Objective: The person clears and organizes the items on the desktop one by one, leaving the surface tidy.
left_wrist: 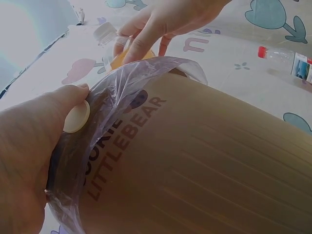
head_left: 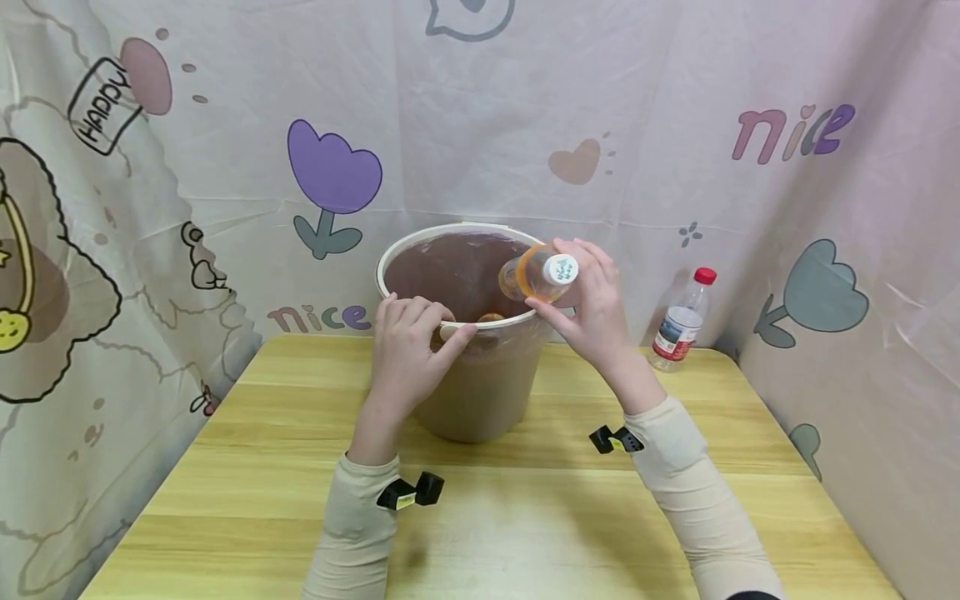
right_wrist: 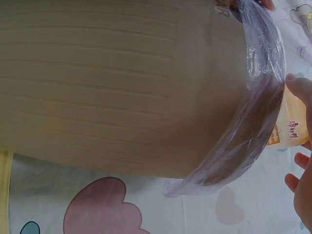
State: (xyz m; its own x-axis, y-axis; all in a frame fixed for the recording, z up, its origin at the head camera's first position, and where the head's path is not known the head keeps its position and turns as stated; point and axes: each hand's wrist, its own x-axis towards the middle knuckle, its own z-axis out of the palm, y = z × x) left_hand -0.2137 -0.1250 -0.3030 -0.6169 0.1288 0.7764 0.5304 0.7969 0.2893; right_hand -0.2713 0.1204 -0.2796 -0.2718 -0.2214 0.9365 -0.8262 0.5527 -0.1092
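A brown trash bin (head_left: 480,392) with a pale rim (head_left: 420,236) stands upright on the table, lined with a clear plastic bag (left_wrist: 122,87). My left hand (head_left: 408,346) grips the rim at the front left, thumb outside and fingers over the edge. At the right side of the opening, my right hand (head_left: 596,312) holds a clear plastic bottle (head_left: 536,273) with an orange label. The bottle tilts with its white cap (head_left: 561,268) toward me and its base over the bin's mouth. Something small and orange (head_left: 491,317) shows inside the bin; its kind cannot be made out.
Another clear bottle (head_left: 677,327) with a red cap and a red-and-blue label stands at the back right of the wooden table (head_left: 300,500). Printed cloth (head_left: 480,117) hangs behind the table and along both sides.
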